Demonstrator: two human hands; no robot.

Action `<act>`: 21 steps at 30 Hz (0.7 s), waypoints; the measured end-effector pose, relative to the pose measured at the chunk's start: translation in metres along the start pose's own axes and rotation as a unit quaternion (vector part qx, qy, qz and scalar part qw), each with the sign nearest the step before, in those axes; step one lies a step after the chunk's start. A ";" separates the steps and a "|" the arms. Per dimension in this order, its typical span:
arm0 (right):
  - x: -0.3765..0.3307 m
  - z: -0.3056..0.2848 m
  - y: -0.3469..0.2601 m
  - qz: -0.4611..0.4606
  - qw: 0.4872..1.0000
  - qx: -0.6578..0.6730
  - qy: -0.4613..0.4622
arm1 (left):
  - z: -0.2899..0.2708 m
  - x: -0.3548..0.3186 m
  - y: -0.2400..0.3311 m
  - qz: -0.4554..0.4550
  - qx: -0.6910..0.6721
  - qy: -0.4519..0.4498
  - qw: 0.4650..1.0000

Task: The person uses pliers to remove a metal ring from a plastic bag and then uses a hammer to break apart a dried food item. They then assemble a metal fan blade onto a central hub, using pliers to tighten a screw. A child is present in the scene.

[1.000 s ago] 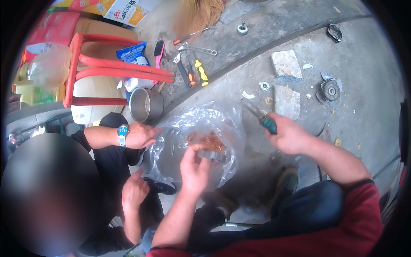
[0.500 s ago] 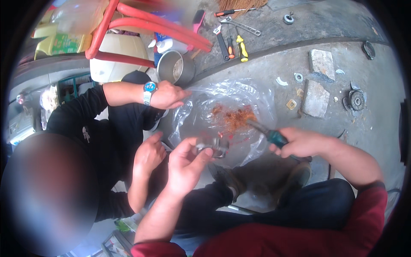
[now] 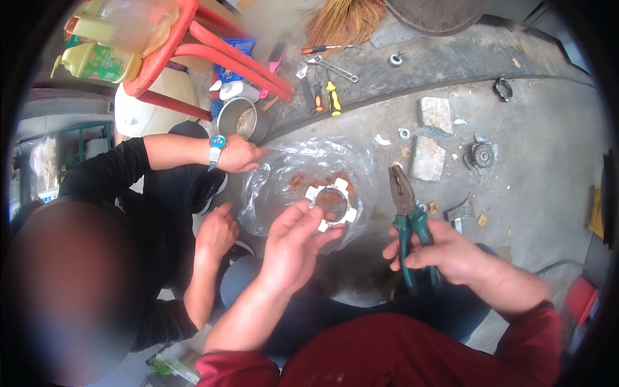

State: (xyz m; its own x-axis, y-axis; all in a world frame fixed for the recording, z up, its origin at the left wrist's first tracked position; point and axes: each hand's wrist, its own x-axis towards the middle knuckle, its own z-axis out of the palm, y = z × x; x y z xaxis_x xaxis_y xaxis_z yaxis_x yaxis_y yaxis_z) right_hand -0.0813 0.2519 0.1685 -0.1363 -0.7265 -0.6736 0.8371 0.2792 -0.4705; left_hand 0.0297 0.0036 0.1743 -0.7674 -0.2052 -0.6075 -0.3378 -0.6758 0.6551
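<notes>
Between the thumb and fingers of my left hand is a metal ring with several pale square tabs around its rim. It is held up over a clear plastic sheet or bag on the ground, where reddish-brown debris lies. My right hand grips green-handled pliers off the sheet's right side. The pliers' jaws point away from me and touch nothing. A co-worker's hand with a wristwatch rests at the sheet's far left edge; their other hand is beside my left forearm.
Two concrete blocks and a round dark metal part lie to the right. Screwdrivers and adjustable wrenches lie at the back. A metal pot stands near a red stool, with a broom beyond.
The pliers have come back from the debris toward me, their jaws now pointing away. My left hand has turned the ring so its opening faces up into view. The co-worker's hands stay put.
</notes>
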 end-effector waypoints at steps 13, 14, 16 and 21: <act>0.018 0.056 0.028 -0.012 0.996 -0.083 -0.030 | -0.043 0.026 0.002 -0.078 -0.139 0.017 0.987; 0.021 0.060 0.028 -0.014 0.996 -0.081 -0.031 | -0.045 0.026 0.004 -0.079 -0.137 0.014 0.987; 0.025 0.066 0.026 0.013 0.998 -0.041 -0.052 | -0.046 0.027 0.004 -0.073 -0.140 0.000 0.988; 0.035 0.074 0.029 0.062 0.989 0.081 -0.111 | -0.042 0.026 0.008 -0.038 -0.152 -0.048 0.987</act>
State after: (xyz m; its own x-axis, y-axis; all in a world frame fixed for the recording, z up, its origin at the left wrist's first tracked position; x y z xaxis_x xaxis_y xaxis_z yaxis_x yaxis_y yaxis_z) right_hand -0.0227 0.1877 0.1732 0.0770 -0.8180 -0.5700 0.9166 0.2831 -0.2824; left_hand 0.0302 -0.0367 0.1449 -0.7984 -0.0875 -0.5958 -0.2294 -0.8706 0.4352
